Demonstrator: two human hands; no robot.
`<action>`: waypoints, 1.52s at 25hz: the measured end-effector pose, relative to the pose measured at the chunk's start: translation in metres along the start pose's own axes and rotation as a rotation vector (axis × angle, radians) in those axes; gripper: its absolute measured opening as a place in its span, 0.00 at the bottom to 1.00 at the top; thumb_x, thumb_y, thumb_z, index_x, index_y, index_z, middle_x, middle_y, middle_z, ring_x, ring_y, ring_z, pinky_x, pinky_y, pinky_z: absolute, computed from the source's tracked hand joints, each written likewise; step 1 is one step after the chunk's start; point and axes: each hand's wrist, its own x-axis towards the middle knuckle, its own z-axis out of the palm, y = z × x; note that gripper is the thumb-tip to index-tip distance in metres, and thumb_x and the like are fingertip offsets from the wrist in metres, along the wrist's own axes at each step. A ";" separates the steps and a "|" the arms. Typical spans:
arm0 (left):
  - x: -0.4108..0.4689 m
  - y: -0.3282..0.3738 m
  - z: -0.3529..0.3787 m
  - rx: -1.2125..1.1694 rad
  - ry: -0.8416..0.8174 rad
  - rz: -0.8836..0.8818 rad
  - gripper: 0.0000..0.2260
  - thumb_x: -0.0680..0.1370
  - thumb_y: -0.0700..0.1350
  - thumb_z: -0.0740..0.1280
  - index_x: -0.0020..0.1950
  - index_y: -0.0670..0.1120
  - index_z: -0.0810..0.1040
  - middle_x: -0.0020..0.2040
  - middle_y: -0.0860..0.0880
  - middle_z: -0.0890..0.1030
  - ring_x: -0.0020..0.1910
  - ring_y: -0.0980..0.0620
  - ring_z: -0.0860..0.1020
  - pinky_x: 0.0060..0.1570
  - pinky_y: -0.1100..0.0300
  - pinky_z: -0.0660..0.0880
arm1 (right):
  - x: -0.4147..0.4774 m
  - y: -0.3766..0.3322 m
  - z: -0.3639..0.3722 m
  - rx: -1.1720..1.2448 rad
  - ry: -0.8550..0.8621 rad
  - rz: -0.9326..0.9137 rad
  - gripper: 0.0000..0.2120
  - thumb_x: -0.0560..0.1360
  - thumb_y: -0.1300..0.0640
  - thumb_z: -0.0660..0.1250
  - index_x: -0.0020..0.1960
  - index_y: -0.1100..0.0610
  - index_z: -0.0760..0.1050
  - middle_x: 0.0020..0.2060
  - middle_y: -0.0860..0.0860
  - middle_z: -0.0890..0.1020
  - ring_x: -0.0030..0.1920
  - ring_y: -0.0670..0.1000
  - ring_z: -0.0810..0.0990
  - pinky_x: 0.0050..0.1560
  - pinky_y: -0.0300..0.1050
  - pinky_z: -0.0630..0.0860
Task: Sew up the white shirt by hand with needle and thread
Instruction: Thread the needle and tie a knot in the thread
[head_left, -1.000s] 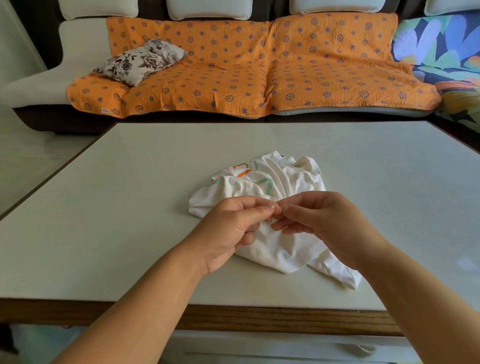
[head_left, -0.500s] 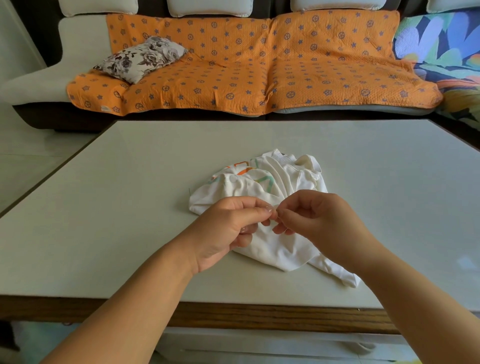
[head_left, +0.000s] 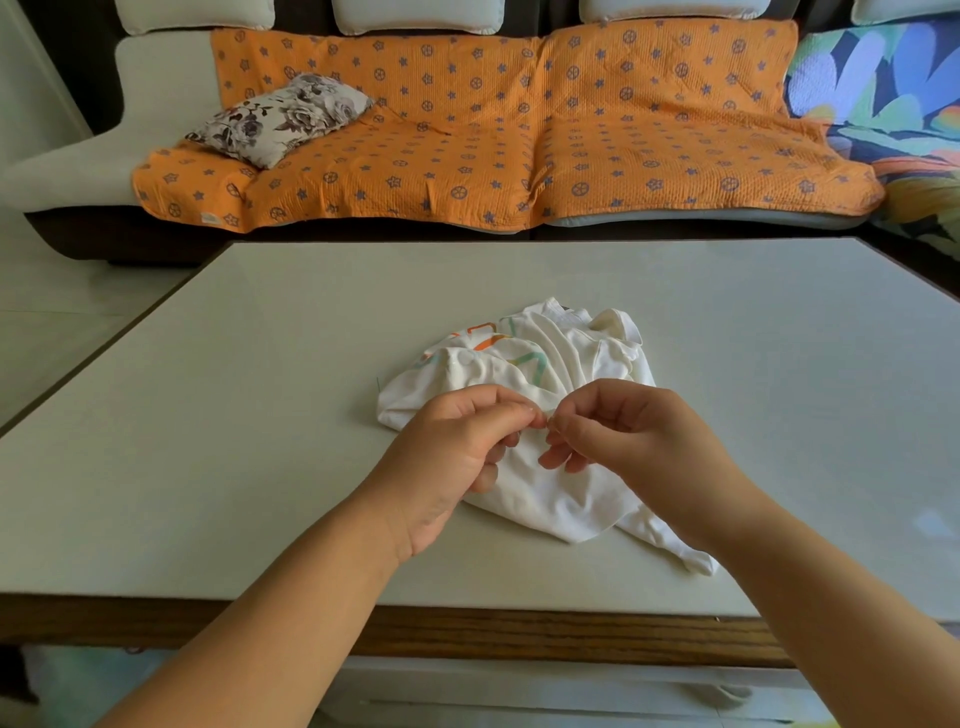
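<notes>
Though little altered since a second ago, keeps left hand (head_left: 457, 447) and right hand (head_left: 628, 431) pinched thumb to forefinger, tips meeting above the white shirt (head_left: 561, 504), which lies crumpled mid-worktop (head_left: 234, 441) and spreads from under them toward 12 o'clock. Curls the right fingers a touch tighter than before. Cannot make out needle or thread, so cannot tell what either pinch holds. Suggests threading or knotting still under way, with no stitch started yet.

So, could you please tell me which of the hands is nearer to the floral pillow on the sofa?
Left. The left hand is in front and to the right of the floral pillow; the right hand is farther right, beside it over the white shirt.
</notes>
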 end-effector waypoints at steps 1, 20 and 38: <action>-0.001 0.000 0.001 0.065 0.029 0.036 0.09 0.78 0.42 0.66 0.40 0.48 0.83 0.30 0.56 0.71 0.28 0.59 0.65 0.27 0.67 0.61 | 0.000 0.001 0.000 0.035 0.003 0.005 0.05 0.76 0.59 0.67 0.45 0.59 0.81 0.37 0.53 0.86 0.42 0.54 0.85 0.51 0.49 0.80; -0.009 -0.006 0.010 0.450 0.190 0.447 0.08 0.76 0.39 0.69 0.37 0.46 0.79 0.32 0.58 0.75 0.32 0.60 0.72 0.35 0.72 0.67 | -0.009 0.010 0.029 -0.136 0.389 -0.222 0.08 0.71 0.63 0.72 0.38 0.54 0.76 0.37 0.45 0.83 0.39 0.46 0.81 0.41 0.36 0.77; -0.009 -0.002 -0.005 0.429 0.026 0.298 0.07 0.75 0.43 0.70 0.37 0.46 0.80 0.34 0.58 0.72 0.33 0.60 0.69 0.37 0.71 0.66 | -0.004 0.019 0.023 -0.369 0.344 -0.679 0.05 0.71 0.60 0.69 0.37 0.60 0.76 0.38 0.48 0.83 0.40 0.46 0.79 0.43 0.27 0.72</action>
